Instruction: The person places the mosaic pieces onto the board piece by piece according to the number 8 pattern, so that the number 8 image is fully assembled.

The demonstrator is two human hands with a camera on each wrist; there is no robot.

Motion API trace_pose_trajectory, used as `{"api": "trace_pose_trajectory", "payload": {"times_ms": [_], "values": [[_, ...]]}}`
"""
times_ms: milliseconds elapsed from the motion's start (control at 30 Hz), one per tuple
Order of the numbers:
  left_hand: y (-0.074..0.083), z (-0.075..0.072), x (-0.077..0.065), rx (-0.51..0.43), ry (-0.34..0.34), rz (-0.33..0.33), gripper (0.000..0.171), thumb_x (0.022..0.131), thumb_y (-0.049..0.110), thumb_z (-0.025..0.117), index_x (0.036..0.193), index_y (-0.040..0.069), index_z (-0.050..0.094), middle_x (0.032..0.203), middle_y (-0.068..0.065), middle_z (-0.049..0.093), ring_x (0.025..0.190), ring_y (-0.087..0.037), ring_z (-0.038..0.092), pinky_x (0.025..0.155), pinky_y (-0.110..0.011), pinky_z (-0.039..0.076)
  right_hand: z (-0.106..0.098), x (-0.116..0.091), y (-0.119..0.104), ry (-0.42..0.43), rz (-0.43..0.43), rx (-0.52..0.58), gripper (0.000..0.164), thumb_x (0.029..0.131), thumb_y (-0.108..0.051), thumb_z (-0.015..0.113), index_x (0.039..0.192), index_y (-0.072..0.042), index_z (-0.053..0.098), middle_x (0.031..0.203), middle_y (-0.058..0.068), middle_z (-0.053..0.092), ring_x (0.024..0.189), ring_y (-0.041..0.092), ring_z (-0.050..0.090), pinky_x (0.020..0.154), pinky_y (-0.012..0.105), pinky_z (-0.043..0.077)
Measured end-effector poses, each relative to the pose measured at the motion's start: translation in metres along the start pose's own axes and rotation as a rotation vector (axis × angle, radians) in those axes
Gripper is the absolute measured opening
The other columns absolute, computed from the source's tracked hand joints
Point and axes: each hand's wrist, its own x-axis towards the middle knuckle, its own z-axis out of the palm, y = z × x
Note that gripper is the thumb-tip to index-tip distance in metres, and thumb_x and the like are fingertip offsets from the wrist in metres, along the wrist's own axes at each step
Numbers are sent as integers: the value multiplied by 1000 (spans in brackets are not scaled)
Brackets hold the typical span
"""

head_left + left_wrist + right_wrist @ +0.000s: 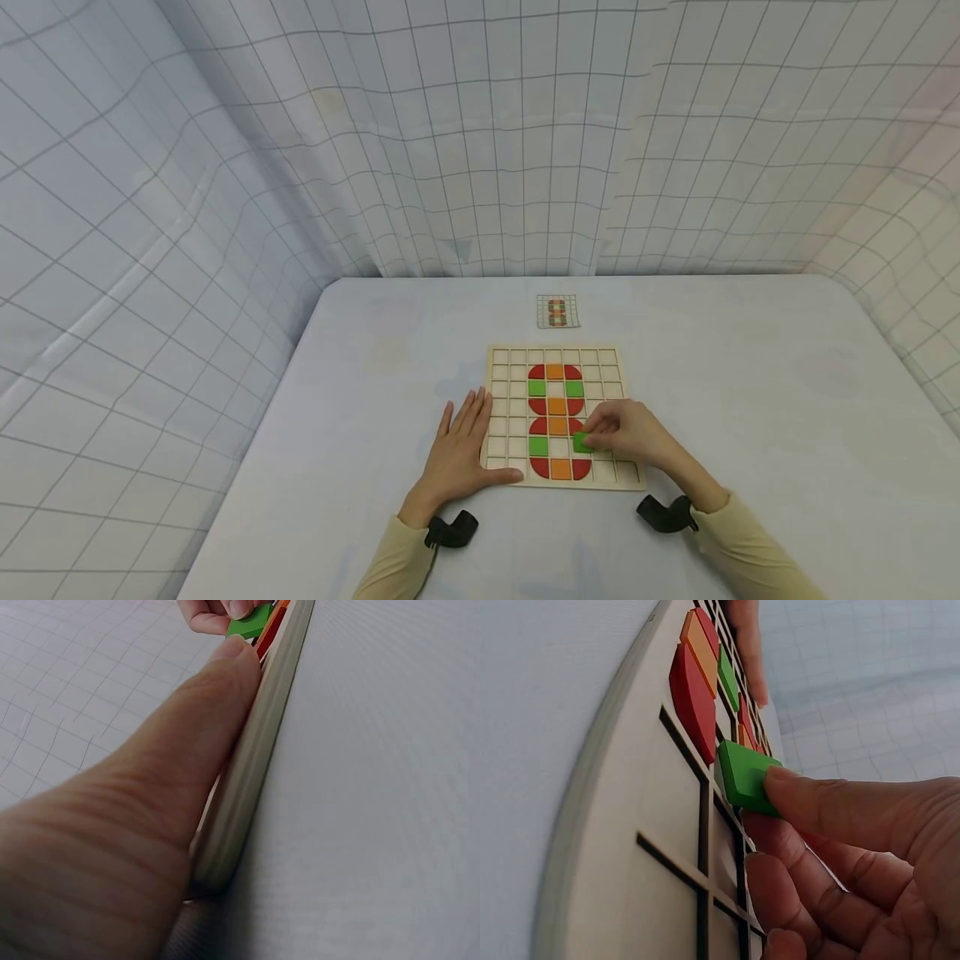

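Observation:
A wooden grid board (498,423) lies on the table, with red quarter-round, orange square and green square tiles forming a figure-eight pattern in its middle columns. Between thumb and fingers my right hand (628,432) pinches a green square tile (742,776). In the right wrist view that tile is tilted, at the board's surface beside a red tile (692,705). Whether it touches the cell below I cannot tell. My left hand (459,454) lies flat with straight fingers along the board's left edge, its thumb (202,705) across the near left corner.
Behind the board lies a small card (558,312) printed with a grid and a similar figure-eight pattern. White cloth walls with a dark grid (480,150) rise at the back and sides of the white table (375,358). Black wrist-worn devices (453,530) sit at both wrists.

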Motion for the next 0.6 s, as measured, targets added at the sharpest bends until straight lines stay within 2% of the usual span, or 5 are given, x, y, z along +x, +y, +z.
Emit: {"api": "trace_pose_trajectory", "payload": {"times_ms": [300,600], "values": [[0,1,1,-2,-6,0,117,71,73,62,152,3,13,157,-10,10,144,-22,4,112,-46,-3,4,0,-2,12,22,-31,7,80,-17,78,81,-13,73,70,-7,60,61,15,49,52,25,39],[0,0,1,-2,-21,-14,117,71,73,62,152,4,13,157,-9,9,144,-21,2,112,-45,-4,6,-3,-8,55,25,-80,4,80,-14,77,79,-12,74,69,-8,60,58,13,48,51,24,39]]}}
